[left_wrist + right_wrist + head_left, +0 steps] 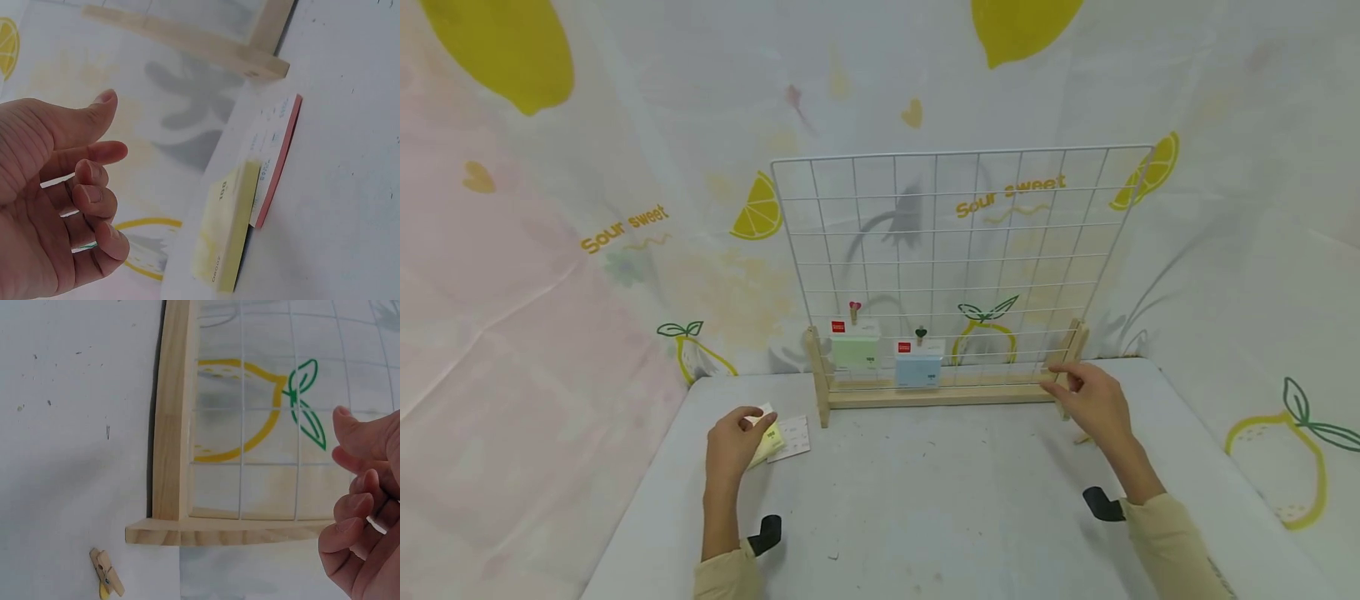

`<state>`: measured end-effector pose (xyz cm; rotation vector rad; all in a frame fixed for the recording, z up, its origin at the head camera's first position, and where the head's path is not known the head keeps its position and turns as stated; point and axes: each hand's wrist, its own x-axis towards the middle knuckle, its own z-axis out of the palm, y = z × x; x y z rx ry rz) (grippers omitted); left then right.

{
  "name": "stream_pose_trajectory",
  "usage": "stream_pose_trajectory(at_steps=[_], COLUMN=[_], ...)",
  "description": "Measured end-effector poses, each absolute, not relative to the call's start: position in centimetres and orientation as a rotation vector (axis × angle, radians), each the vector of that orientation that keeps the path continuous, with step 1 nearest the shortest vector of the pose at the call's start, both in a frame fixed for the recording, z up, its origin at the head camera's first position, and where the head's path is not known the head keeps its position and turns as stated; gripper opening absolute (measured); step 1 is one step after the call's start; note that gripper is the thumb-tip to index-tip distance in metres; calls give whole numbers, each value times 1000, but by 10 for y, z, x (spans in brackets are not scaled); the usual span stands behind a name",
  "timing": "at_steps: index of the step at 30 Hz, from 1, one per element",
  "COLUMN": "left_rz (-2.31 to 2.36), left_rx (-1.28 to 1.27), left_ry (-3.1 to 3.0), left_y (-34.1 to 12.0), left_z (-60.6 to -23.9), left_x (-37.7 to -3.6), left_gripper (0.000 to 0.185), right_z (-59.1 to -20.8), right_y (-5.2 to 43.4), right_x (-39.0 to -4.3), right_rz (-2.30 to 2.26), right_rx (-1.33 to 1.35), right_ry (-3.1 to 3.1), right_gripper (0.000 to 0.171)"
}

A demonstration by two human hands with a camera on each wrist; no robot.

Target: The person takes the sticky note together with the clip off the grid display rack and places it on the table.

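My left hand (727,446) hovers over a yellow sticky-note pad (226,228), its fingers loosely bent and holding nothing. Partly under that pad lies a white printed pad with a pink edge (275,156). On the right, my right hand (1096,406) hangs before the right foot of a wire grid (934,263), also without anything in its curved fingers. A small wooden clothespin (106,572) lies on the table below it. Clipped low on the grid are a green note pad (854,352) under a red-heart clothespin (854,312) and a blue note pad (917,372) under a green-heart clothespin (921,333).
The grid stands upright in a pale wooden base (940,398) along the back of the white table (910,508). Behind it and on both sides hangs a lemon-printed cloth (625,150). A black wrist mount (765,535) sticks out beside the left sleeve.
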<state>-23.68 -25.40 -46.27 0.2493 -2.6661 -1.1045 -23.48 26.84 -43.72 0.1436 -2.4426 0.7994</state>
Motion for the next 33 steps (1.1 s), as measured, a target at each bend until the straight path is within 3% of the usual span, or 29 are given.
stream_pose_trajectory(at_steps=[33], left_rz=[-1268], left_rx=[86], left_ry=[-2475], left_y=[-206], left_z=[-453], left_x=[-255], left_gripper=[28], right_z=[-419], right_y=[207], right_x=[-259], right_rz=[901], right_rx=[318], right_ry=[-2318], right_gripper=[28])
